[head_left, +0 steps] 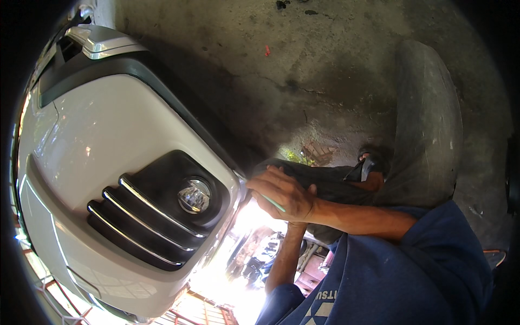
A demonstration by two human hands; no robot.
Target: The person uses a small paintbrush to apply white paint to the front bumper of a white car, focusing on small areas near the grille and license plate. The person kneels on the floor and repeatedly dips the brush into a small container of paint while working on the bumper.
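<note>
My right hand [279, 192] is closed on a thin green stick [273, 202], close to the corner of a pale car bumper [103, 119]. My left hand [297, 215] is behind the right one, its fingers mostly hidden; I cannot tell what it holds. The bumper has a black insert [135, 222] with three chrome strips and a round fog lamp [193, 195]. Dark trim [181, 116] runs along its edge beside the hands.
My bent legs [422, 130] and a sandalled foot [371, 168] are on the right, over stained concrete [330, 65]. A small red object [267, 51] lies on it. Below the hands, a bright background shows what looks like a motorbike [254, 260] and metal bars [200, 309].
</note>
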